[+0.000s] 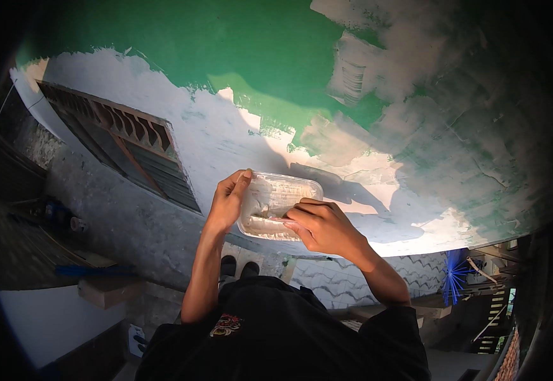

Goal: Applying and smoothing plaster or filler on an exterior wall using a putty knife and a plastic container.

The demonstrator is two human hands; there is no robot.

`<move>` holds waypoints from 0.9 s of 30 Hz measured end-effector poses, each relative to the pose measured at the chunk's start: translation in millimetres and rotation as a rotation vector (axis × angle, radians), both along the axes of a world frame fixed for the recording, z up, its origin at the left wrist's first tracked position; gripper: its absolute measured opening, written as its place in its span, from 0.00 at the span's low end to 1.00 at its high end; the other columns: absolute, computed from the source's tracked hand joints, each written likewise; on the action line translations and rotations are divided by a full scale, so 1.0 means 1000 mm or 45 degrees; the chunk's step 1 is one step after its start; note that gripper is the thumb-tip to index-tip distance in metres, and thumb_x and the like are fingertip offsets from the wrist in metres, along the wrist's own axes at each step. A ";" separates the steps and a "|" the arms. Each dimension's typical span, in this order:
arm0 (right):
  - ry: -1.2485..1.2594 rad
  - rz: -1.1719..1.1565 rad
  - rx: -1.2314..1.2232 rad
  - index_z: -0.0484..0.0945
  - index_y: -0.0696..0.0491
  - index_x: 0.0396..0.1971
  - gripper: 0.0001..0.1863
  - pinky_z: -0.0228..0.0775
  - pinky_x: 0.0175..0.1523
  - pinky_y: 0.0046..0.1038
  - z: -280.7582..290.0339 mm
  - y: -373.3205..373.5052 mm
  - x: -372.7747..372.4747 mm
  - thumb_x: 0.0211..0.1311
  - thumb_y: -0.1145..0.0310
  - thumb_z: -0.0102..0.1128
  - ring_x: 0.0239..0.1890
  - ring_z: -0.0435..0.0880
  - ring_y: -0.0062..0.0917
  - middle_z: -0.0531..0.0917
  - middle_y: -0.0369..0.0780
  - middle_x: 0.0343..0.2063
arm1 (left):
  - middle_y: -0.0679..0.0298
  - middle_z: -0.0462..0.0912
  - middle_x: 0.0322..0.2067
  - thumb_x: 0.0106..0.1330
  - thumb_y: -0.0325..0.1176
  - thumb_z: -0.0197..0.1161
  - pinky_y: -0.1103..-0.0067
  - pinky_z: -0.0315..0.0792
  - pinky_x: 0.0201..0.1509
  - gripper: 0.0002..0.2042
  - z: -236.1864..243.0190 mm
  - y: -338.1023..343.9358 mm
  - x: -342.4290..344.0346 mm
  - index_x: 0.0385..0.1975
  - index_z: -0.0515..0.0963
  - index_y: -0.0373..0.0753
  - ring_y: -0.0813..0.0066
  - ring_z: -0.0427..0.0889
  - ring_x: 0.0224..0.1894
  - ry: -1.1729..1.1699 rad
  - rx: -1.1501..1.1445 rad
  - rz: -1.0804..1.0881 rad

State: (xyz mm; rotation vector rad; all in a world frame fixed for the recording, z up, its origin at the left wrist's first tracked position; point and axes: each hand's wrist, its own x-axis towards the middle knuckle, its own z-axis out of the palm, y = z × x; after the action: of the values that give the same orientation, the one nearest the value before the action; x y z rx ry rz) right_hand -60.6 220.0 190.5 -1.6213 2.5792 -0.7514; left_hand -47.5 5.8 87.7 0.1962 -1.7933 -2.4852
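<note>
My left hand point(230, 197) grips the left end of a clear rectangular plastic container point(277, 189), which has white, paste-like material smeared inside. My right hand point(321, 225) is closed on a thin scraper point(266, 216), whose far end is down in the container. The container is held in front of a wall point(187, 38) painted green and partly coated with uneven white patches. Shadows of the hands and container fall on the wall just behind them.
A grilled window point(117, 143) is at the left of the wall. My sandalled feet point(244, 267) stand on a paved floor below. A blue bristly brush head point(451, 276) is at lower right, and a low ledge point(110, 292) with assorted items lies at lower left.
</note>
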 end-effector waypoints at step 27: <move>0.276 -0.496 -1.225 0.80 0.60 0.41 0.09 0.72 0.35 0.18 0.188 0.016 -0.056 0.62 0.75 0.67 0.30 0.81 0.13 0.85 0.35 0.30 | 0.75 0.76 0.27 0.77 0.41 0.53 0.85 0.63 0.36 0.16 0.006 0.004 -0.001 0.35 0.81 0.35 0.88 0.68 0.31 0.059 0.012 0.043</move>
State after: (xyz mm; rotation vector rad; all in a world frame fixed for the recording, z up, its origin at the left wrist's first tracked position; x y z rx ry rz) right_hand -116.4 235.8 378.6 -1.3310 2.9043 -2.2164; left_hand -48.2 10.0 94.2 0.1662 -1.7466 -2.4546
